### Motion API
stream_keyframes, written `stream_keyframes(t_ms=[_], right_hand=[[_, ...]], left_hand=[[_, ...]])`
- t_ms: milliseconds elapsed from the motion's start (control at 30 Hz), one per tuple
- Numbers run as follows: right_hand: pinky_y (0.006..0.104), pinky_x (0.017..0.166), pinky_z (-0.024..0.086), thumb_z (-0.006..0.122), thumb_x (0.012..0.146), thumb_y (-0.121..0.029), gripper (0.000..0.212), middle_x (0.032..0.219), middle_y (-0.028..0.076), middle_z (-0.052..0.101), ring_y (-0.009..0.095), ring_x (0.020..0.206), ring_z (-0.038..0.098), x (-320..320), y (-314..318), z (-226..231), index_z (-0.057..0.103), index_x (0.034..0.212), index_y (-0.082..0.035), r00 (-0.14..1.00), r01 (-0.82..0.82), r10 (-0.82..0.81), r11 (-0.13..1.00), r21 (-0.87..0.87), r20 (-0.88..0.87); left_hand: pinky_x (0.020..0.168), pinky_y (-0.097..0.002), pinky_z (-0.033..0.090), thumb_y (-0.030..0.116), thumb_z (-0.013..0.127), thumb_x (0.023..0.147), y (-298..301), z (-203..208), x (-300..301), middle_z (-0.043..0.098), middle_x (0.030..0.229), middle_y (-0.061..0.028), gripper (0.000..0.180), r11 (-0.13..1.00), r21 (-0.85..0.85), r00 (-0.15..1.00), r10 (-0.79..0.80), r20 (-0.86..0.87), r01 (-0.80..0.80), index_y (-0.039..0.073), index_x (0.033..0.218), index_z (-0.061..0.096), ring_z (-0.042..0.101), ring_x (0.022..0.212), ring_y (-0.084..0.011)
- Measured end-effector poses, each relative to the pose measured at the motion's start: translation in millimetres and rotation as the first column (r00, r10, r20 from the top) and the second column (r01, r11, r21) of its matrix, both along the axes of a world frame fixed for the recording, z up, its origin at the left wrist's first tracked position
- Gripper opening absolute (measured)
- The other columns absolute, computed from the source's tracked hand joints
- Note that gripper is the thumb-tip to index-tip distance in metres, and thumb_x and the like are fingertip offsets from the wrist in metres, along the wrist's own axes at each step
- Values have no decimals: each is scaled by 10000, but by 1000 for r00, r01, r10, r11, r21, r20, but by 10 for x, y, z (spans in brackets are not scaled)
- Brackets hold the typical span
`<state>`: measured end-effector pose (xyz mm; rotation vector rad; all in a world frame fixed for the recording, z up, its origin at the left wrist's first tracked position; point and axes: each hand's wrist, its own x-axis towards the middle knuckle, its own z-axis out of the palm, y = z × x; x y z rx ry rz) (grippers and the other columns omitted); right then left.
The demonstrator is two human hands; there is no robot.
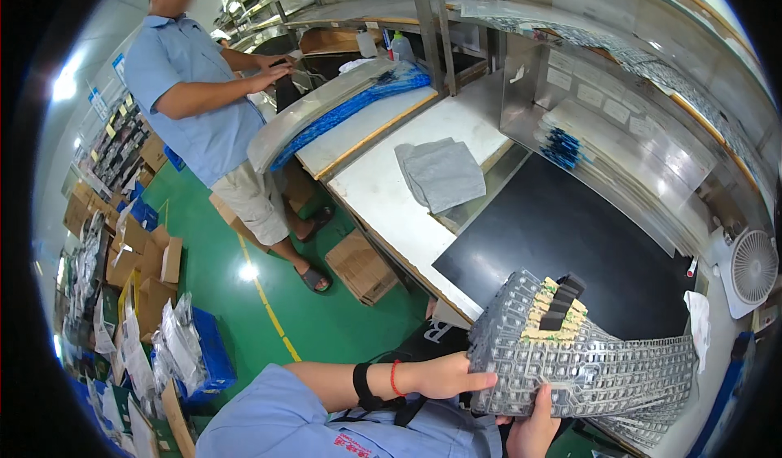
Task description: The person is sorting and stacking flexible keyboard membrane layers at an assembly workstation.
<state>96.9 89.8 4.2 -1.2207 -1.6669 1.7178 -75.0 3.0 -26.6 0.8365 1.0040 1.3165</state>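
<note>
I hold a thick stack of flexible grey sheets (562, 372), printed all over with a repeating grid pattern, at its near left end. My left hand (452, 376) is closed on the left side of the stack, its thumb lying on the face. Lower down, my right hand (533, 432) grips the bottom edge with its thumb up on the front. The stack bends away to the right, where its sheets fan out over the table edge. At its top edge is a cream and green patch (538, 315) with dark strips (564, 302) on it.
Beyond the stack lies a black mat (546, 238) on the white table (383, 189), with a folded grey cloth (440, 173). A white fan (745, 271) stands at right. Another person (199, 92) works at far left. Cartons (362, 267) and blue crates (208, 348) sit on the floor.
</note>
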Motion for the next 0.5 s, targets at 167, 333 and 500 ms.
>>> stream_keyframes(t_ms=[167,333,500], right_hand=[[298,458,492,471,905,-328,466,884,179,605,221,570,601,-43,-15,-264,398,1159,57,910,26,-167,937,-349,-379],[266,416,461,541,887,-248,406,826,176,619,182,488,563,113,23,-247,449,1095,88,906,10,-136,954,-300,-402],[233,505,469,514,907,-167,278,868,136,631,147,570,584,208,66,-190,507,1082,49,875,-78,-112,928,-364,-471]], left_hand=[[879,-302,424,171,481,936,60,49,-20,539,1158,-51,348,991,-72,992,-117,-46,114,-11,1232,465,488,1013,-126],[720,-283,494,121,451,940,24,67,18,590,987,-54,279,997,71,999,15,-51,-11,-6,1186,479,555,823,-120],[785,-296,476,132,442,941,13,84,-19,578,1081,-84,312,987,-52,964,-137,228,152,-25,1208,474,550,919,-142]])
